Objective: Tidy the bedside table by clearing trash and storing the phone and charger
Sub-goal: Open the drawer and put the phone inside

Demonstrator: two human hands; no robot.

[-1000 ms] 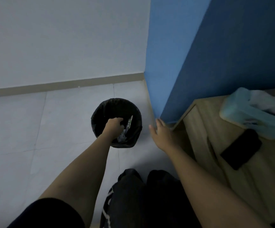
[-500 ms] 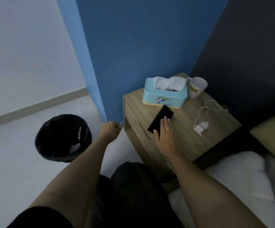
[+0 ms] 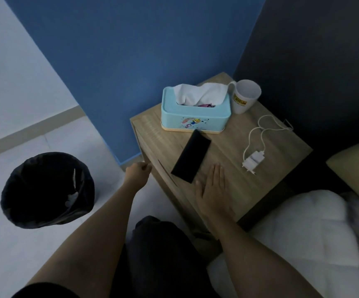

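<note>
A black phone [image 3: 191, 156] lies face down near the front of the wooden bedside table [image 3: 221, 151]. A white charger with its coiled cable [image 3: 253, 161] lies to the phone's right. My right hand [image 3: 214, 190] rests flat and open on the table top, just right of the phone's near end, not touching it. My left hand [image 3: 137, 172] is curled into a fist at the table's front left corner, by the drawer front. Whether it grips the drawer edge is unclear. A black lined bin [image 3: 47, 190] with crumpled trash inside stands on the floor to the left.
A light blue tissue box [image 3: 195, 117] and a white mug [image 3: 245, 96] stand at the back of the table against the blue wall. A white duvet [image 3: 299, 233] and a tan pillow [image 3: 357, 168] lie at the right. My dark-clothed knees are below.
My left hand came out of the bin and went to the table's front corner. The view swung right to the table. My right hand slid off the phone's end to beside it.
</note>
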